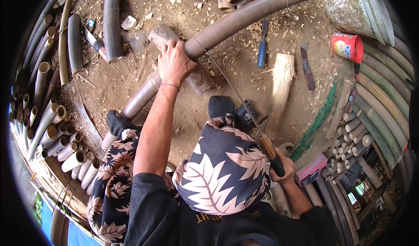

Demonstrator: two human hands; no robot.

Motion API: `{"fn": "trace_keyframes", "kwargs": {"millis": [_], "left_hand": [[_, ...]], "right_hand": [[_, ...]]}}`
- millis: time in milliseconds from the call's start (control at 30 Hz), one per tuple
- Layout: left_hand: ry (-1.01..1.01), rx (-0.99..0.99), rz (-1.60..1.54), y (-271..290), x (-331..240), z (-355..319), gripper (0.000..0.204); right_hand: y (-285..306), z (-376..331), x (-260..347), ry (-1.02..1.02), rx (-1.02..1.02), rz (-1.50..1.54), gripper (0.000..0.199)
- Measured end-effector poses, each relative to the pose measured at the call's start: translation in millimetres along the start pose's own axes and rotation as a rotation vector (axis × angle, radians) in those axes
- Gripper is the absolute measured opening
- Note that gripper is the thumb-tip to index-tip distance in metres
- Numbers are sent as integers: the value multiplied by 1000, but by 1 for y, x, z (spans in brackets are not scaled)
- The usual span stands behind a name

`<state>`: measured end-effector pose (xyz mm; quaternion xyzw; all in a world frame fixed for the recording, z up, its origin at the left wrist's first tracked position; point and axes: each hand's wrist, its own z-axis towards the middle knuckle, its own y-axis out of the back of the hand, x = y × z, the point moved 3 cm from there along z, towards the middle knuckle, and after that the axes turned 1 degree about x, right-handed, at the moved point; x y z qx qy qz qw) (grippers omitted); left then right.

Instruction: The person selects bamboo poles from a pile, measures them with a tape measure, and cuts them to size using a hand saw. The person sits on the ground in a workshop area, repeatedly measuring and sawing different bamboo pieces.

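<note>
The left hand (173,63) presses down on a long, smooth grey-brown bamboo pole (244,19), its fingers curled over the round stem and clenched on it. The pole runs from upper right down toward lower left across bare earth, resting on a rough, knotty wooden block (162,33) just beside the hand. The right hand (280,167) is clenched around the dark handle of a saw (235,93), low at the right beside the knee. The saw's thin, straight metal blade stretches up and left, and its far end meets the pole just right of the left hand.

The ground (126,78) is dusty dirt strewn with pale shavings and chips. Right of the blade lies a short, pale split log (279,89) with a frayed end. Near it lie a blue-handled tool (262,49) and a dark knife (307,67). A red plastic cup (347,46) lies on its side at far right. Cut bamboo tubes (52,132), hollow and round-ended, are stacked at left.
</note>
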<state>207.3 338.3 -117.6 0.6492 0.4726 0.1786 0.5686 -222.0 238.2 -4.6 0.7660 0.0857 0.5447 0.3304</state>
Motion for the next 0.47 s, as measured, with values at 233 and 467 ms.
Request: {"fn": "trace_keyframes", "kwargs": {"millis": [233, 467], "left_hand": [[-55, -10, -33, -2, -12, 4, 75], [-5, 21, 10, -3, -3, 5, 73]], "right_hand": [[-90, 240, 29, 335, -362, 227, 57], [-12, 53, -14, 121, -124, 46, 60]]}}
